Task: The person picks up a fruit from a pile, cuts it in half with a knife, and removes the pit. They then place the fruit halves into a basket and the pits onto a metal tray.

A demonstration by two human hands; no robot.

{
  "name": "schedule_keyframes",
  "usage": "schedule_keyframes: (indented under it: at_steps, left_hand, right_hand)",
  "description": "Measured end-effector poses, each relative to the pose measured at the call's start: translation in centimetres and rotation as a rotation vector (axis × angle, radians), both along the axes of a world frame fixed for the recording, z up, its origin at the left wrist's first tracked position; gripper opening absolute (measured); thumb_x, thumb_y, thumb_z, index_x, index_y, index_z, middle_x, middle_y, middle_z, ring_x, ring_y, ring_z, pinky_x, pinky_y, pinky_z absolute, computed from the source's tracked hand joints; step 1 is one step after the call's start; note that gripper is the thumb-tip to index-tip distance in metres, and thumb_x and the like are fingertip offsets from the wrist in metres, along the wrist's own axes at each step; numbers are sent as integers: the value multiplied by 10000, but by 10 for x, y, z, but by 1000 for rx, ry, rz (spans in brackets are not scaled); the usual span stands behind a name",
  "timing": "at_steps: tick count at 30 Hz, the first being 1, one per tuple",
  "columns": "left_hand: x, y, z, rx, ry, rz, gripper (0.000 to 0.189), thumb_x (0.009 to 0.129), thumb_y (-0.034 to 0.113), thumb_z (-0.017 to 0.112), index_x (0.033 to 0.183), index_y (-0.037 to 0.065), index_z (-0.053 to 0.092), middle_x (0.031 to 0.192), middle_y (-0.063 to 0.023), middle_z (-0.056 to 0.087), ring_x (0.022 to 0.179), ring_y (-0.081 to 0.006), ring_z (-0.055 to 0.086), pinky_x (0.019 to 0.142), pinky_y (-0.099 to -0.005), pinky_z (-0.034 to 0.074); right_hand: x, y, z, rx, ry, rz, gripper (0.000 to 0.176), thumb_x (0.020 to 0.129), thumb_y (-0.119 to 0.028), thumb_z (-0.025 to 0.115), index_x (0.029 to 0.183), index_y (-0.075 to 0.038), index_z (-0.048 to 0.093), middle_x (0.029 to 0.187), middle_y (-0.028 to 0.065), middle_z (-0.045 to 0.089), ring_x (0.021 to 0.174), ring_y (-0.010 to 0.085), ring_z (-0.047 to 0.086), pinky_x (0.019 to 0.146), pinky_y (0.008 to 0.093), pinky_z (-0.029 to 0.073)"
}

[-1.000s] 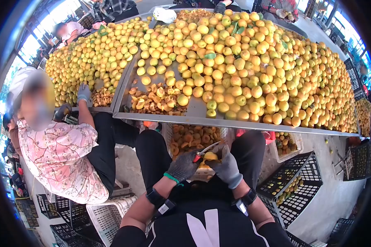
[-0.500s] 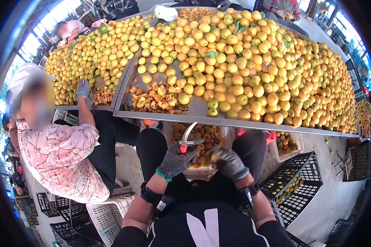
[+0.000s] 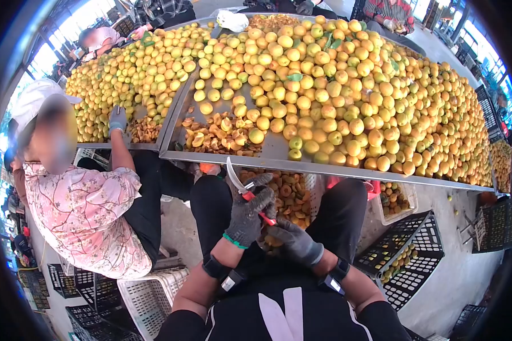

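My left hand (image 3: 247, 219), in a dark grey glove with a green cuff edge, is closed around a curved knife (image 3: 233, 175). Its pale hooked blade points up and left, and the red handle emerges below the fist. Close beside that handle end, my right hand (image 3: 296, 241) has its gloved fingers curled; what they hold, if anything, is hidden. Beneath both hands, a crate of cut fruit (image 3: 293, 196) sits between my knees. Whole yellow-orange fruit, apricot-like (image 3: 335, 108), are heaped on the metal table (image 3: 324, 168) ahead, with a pile of cut pieces (image 3: 222, 133) near its edge.
To my left sits a co-worker (image 3: 85, 216), one gloved hand (image 3: 118, 119) on the fruit. A white crate (image 3: 148, 301) stands by my left side. Black crates (image 3: 404, 256) and another fruit crate (image 3: 395, 202) are on the right. More people sit across the table.
The knife has tilted left as my left hand turned. My right hand, earlier apart with what looks like a fruit piece, has moved left and down beside the handle end.
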State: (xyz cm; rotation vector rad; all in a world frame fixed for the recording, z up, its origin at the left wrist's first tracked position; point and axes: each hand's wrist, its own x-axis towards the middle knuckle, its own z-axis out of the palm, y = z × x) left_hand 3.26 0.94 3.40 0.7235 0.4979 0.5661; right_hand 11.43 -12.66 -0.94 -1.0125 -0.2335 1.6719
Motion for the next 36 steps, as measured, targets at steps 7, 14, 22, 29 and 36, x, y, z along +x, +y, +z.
schedule_keyframes:
  at_steps: [7, 14, 22, 29, 36]
  left_hand:
    - [-4, 3, 17, -4, -70, 66, 221, 901, 82, 613, 1114, 26, 607, 655, 4, 539, 458, -69, 450, 389, -211, 366]
    - [-8, 3, 32, 165, -68, 49, 168, 899, 61, 602, 1057, 7, 622, 644, -18, 572, 479, -68, 487, 414, -209, 378]
    - [-12, -1, 25, 197, -103, 67, 165, 885, 46, 609, 1044, 3, 618, 702, -29, 595, 487, -62, 485, 419, -205, 377]
    - [-20, 6, 24, -47, -352, -72, 200, 895, 104, 611, 1068, 7, 591, 623, -19, 517, 469, -92, 453, 412, -235, 378]
    - [-8, -1, 18, -43, -303, -41, 243, 871, 130, 643, 1074, 11, 584, 706, -49, 552, 505, -133, 502, 436, -266, 412]
  right_hand:
    - [7, -8, 21, 180, -230, 82, 464, 1005, -392, 367, 1265, -27, 489, 1056, 109, 641, 838, 149, 633, 588, 225, 472]
    - [5, -2, 20, 237, 432, -282, 404, 992, -307, 401, 1267, -19, 471, 1227, 168, 547, 1002, 237, 593, 755, 296, 485]
    - [-1, -5, 15, 346, 386, -182, 447, 885, -51, 608, 1301, -68, 443, 1260, 160, 515, 1058, 277, 586, 870, 354, 489]
    - [5, -5, 30, 189, 250, -81, 313, 890, -81, 627, 1182, -75, 514, 1114, 131, 597, 896, 208, 637, 689, 278, 507]
    - [-7, -10, 30, 124, -28, -201, 232, 895, -78, 629, 1116, -46, 563, 1008, 91, 630, 836, 175, 638, 673, 261, 505]
